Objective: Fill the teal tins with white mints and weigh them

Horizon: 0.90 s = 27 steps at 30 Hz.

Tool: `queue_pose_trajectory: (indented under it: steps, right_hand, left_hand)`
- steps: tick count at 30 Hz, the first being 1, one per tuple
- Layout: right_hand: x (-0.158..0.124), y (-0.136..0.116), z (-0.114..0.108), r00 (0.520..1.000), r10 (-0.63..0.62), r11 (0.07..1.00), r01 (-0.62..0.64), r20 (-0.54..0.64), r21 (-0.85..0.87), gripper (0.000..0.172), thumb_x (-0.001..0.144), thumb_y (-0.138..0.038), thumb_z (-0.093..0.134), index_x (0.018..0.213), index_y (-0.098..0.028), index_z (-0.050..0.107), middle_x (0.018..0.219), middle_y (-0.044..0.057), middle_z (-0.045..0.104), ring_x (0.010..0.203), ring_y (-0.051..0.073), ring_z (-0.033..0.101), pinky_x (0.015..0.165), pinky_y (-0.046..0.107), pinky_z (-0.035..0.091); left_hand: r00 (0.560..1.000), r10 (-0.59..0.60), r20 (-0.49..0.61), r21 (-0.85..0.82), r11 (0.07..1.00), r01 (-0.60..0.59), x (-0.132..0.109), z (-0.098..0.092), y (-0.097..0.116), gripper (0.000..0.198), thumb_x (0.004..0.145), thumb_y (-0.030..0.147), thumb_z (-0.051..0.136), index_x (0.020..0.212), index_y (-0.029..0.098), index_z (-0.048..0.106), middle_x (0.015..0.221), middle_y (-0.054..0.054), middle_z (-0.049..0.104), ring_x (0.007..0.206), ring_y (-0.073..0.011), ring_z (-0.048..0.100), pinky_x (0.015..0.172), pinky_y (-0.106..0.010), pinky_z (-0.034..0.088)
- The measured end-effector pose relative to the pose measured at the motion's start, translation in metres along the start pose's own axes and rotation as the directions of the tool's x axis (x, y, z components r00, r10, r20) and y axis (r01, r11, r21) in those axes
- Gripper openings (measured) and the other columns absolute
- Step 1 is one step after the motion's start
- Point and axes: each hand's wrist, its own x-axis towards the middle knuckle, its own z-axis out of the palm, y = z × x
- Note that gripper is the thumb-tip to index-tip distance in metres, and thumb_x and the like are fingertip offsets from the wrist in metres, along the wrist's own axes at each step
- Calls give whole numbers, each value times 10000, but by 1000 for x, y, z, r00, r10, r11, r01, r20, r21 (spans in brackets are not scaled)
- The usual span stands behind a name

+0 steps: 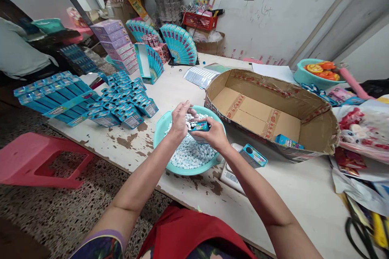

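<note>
My left hand (181, 120) is cupped over a turquoise bowl (160, 137) with small white pellets, perhaps candies (192, 156), in its palm. Its fingertips are close to the opening of a small blue box (200, 126). My right hand (216, 132) grips that box above the bowl, tilted toward the left hand. More white pellets fill the bowl. To the right, under my right forearm, is a white digital scale (230, 176) with a lit display. Another blue box (254, 155) with a dark round hole in its top appears to stand on it.
A large open cardboard box (252, 107) holds one blue box (288, 141). At left are many small blue boxes (121, 105) and stacked purple boxes (114, 40). Scissors (358, 226) lie at the right edge. A red stool (39, 158) stands beside the table; another person (21, 52) is at far left.
</note>
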Motion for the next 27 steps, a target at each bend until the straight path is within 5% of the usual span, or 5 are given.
queue_pose_trajectory:
  steps: [8,14,19,27]
  right_hand:
    - [4,2,0,1000,12,997,-11,-18,75,436,569,-444,802,924,-220,682,843,-4,689,783,190,608,730,294,462]
    - [0,3,12,999,29,995,-25,-39,95,414,586,-424,789,927,-217,676,883,-1,687,804,188,608,767,304,456]
    - [-2,1,13,995,31,998,-27,-95,51,411,587,-410,788,933,-225,666,885,-3,677,813,192,601,764,307,450]
    - [0,7,15,992,43,984,-22,-118,175,415,572,-359,810,930,-208,665,867,-17,666,786,161,590,742,273,436]
  left_hand:
    - [998,62,-11,20,998,-62,0,0,-8,371,713,470,653,578,155,508,551,3,525,472,-97,542,470,-205,460]
    - [997,48,57,-6,999,-47,1,-3,-6,300,705,450,673,737,165,585,625,10,561,510,-116,577,463,-220,466]
    - [997,51,64,10,999,-52,-3,-2,-5,400,715,469,649,541,145,491,609,-20,541,571,-132,609,488,-212,454]
    - [985,150,87,-61,988,-145,-10,0,-6,272,727,312,631,956,180,568,702,12,591,612,-127,626,636,-258,512]
